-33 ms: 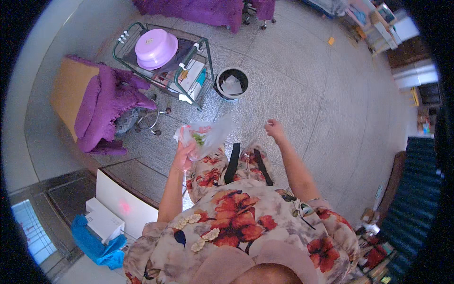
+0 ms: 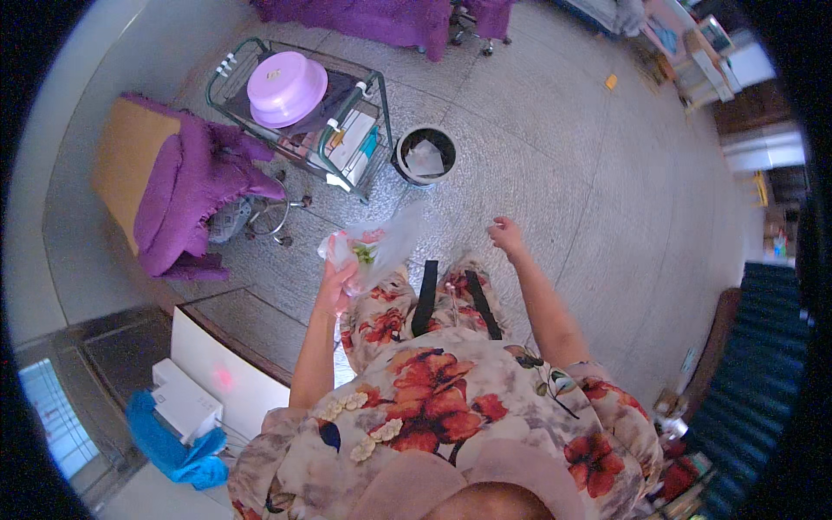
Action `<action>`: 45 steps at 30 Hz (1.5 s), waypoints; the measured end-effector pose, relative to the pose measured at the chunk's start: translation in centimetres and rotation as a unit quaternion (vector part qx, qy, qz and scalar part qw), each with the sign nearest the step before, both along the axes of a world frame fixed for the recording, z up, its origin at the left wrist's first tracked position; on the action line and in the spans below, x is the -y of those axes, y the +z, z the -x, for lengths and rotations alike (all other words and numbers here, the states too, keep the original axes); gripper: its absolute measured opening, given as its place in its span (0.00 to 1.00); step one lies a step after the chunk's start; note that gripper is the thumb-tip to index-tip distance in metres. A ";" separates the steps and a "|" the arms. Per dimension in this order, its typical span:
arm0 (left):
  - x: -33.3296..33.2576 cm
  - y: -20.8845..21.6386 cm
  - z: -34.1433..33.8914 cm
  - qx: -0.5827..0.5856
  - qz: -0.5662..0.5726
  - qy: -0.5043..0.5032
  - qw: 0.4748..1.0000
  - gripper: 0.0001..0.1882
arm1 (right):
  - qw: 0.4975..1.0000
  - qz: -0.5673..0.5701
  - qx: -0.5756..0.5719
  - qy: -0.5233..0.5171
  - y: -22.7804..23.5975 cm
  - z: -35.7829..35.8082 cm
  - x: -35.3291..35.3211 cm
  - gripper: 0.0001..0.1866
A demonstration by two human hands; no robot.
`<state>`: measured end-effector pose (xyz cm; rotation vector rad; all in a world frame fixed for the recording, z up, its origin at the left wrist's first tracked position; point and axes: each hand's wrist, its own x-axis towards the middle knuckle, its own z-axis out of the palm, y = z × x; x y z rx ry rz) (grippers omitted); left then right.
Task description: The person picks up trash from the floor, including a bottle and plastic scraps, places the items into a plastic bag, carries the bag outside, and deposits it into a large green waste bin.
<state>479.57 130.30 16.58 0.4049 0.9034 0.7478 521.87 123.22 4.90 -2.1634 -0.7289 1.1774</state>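
My left hand is closed round a clear plastic bag. Green and reddish pieces show through the plastic, but their kind is unclear. The loose end of the bag spreads away from my fingers, over the floor in front of my legs. My right hand is out to the right in the air, apart from the bag. Its fingers are curled in, with a small pale spot at their tips that I cannot make out. Ahead of the bag stands a dark round waste bin with white crumpled waste inside.
A green metal trolley stands beside the bin, bearing an upturned pink basin. A purple-covered chair is at the left. White board, white box and blue cloth lie at lower left. A yellow piece lies on the floor.
The view has shifted very slightly. Both hands keep nearly the same places, and the bag stays in my left hand.
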 end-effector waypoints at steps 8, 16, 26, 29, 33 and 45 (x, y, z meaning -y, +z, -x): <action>0.2 -4.6 -7.0 -0.049 -0.014 0.214 0.975 0.44 | 0.967 0.153 -0.148 0.138 -4.6 -18.7 -14.6 0.17; 0.9 -6.0 -20.5 -0.068 0.011 0.461 0.885 0.42 | 0.873 0.213 -0.005 0.439 -19.8 -25.1 -29.0 0.07; 1.7 -25.8 -27.3 -0.107 0.022 0.546 0.831 0.30 | 0.959 0.238 -0.094 0.121 -35.3 -12.5 -33.3 0.17; 4.4 -33.1 -28.5 -0.118 0.033 0.554 0.823 0.29 | 0.986 0.093 0.016 0.139 -37.4 -10.6 -33.3 0.22; 10.0 -40.9 -30.9 -0.127 0.098 0.549 0.821 0.23 | 0.966 0.019 0.083 0.246 -34.0 -11.0 -35.4 0.16; 16.7 -49.5 -34.8 -0.252 0.153 0.495 0.817 0.21 | 0.408 0.039 0.218 0.886 -15.0 0.8 -31.8 0.36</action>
